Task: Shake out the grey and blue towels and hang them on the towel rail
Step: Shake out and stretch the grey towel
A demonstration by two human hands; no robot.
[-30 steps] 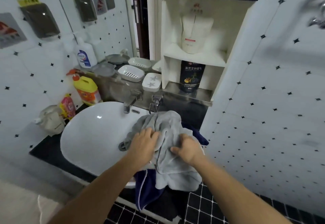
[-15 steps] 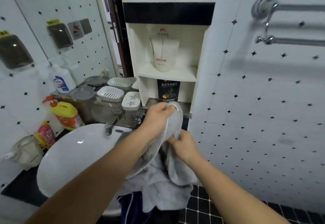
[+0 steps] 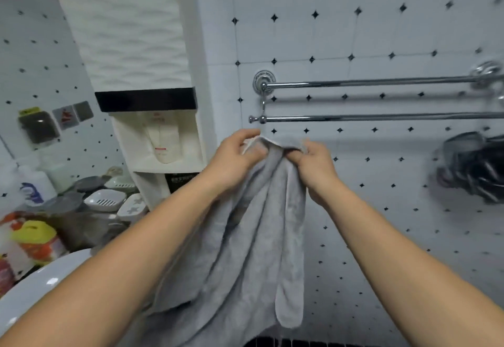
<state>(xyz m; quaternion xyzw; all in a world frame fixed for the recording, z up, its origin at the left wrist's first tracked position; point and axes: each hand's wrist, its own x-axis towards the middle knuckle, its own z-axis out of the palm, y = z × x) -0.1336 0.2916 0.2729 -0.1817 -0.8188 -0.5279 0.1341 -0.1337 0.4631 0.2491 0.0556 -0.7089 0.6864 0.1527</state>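
**Grey towel held up just under the rail**

Both hands up in front of the tiled wall, close together, 1 short bunched stretch of hem between them. Left hand (image 3: 234, 158): fingers curled over the top edge of the grey towel (image 3: 256, 237), thumb pressed against the cloth below, a firm pinch. Right hand (image 3: 313, 166): fingers folded tight round the same edge, knuckles towards the wall, gripping.

Towel hangs from the 2 grips in long loose folds, down between the forearms and out of view at the near bottom edge. 1 narrow rounded fold drops on the right side.

Towel rail (image 3: 368, 82) on the far wall just above the hands: 2 chrome bars, 1 over the other, running off to the right. The towel's top edge sits just below the lower bar (image 3: 381, 117), not touching it.

Left of the hands: white wall niche (image 3: 152, 165) with a pale pouch (image 3: 163, 139) on its shelf. Further left, soap dishes (image 3: 105, 200) on a ledge, a yellow bottle (image 3: 35, 235), and the rim of the white sink (image 3: 32, 289) at near left.

Far right, below the rail: a dark blurred object (image 3: 474, 166), can't tell what.
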